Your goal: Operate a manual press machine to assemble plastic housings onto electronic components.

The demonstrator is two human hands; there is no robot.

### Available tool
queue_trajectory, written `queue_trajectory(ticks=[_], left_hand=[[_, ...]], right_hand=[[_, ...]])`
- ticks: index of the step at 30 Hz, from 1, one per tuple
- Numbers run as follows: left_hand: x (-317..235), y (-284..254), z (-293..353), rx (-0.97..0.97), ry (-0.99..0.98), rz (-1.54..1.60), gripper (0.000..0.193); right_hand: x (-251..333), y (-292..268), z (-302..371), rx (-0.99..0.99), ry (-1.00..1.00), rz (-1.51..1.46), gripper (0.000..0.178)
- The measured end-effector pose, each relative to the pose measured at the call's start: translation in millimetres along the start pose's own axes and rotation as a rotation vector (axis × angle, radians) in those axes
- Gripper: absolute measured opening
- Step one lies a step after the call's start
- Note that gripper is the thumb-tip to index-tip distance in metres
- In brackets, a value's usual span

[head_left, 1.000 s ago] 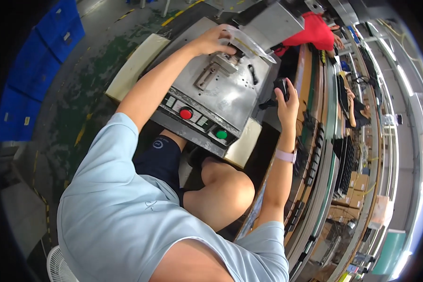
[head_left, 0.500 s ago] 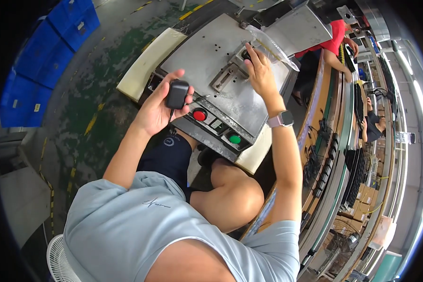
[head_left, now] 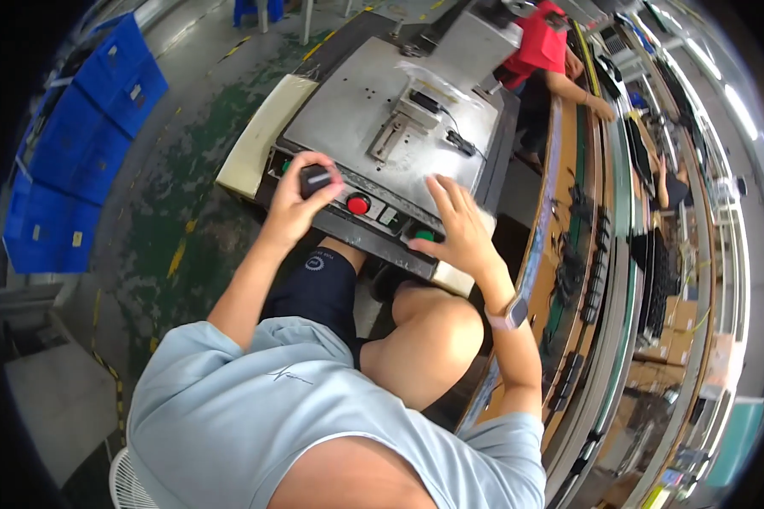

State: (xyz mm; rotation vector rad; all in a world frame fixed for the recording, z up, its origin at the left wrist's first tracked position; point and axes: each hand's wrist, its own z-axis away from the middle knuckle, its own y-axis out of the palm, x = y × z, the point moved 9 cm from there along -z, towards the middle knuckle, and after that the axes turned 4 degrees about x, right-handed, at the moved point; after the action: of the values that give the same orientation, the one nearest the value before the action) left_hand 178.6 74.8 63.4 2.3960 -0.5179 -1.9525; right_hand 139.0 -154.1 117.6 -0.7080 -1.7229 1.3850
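Note:
My left hand [head_left: 295, 202] is closed around a small black power adapter [head_left: 316, 178] at the front left edge of a grey metal machine plate [head_left: 339, 119]. My right hand [head_left: 465, 227] holds nothing, its fingers spread above the front right corner by the green button [head_left: 422, 236]. Toward the back of the plate, a second black adapter [head_left: 424, 102] sits in a metal fixture [head_left: 389, 140]. Its black cable [head_left: 459, 142] lies bundled on the plate beside it. A sheet of clear plastic film [head_left: 441, 82] lies behind the fixture.
A red button [head_left: 358, 204] is on the machine's front panel between my hands. On the right runs a long conveyor line [head_left: 598, 254] with black adapters and cables. A person in red [head_left: 542, 51] works at its far end. Blue bins [head_left: 93, 127] stand at the left.
My right hand has drawn back from the fixture to the plate's front right, uncovering the adapter there. My left hand has tilted its adapter. The view has shifted slightly.

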Motion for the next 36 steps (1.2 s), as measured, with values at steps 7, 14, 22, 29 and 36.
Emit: queue_trajectory(ticks=[7, 14, 22, 29, 36], left_hand=[[-33, 144, -13, 0.433, -0.105, -0.103, 0.053], [31, 102, 51, 0.580, -0.463, 0.099, 0.047], [60, 91, 75, 0.585, -0.585, -0.026, 0.032], [15, 101, 7, 0.566, -0.309, -0.004, 0.024], [36, 40, -145, 0.230, 0.037, -0.366, 0.022]], right_hand=[[-16, -31, 13, 0.129, 0.310, -1.287, 0.018], [-179, -233, 298, -0.612, 1.034, 0.345, 0.039], [-226, -170, 551, -0.224, 1.660, 0.784, 0.052], [-178, -91, 476, -0.079, 1.689, 0.241, 0.075], [-105, -201, 389, -0.585, 1.184, 0.630, 0.049]])
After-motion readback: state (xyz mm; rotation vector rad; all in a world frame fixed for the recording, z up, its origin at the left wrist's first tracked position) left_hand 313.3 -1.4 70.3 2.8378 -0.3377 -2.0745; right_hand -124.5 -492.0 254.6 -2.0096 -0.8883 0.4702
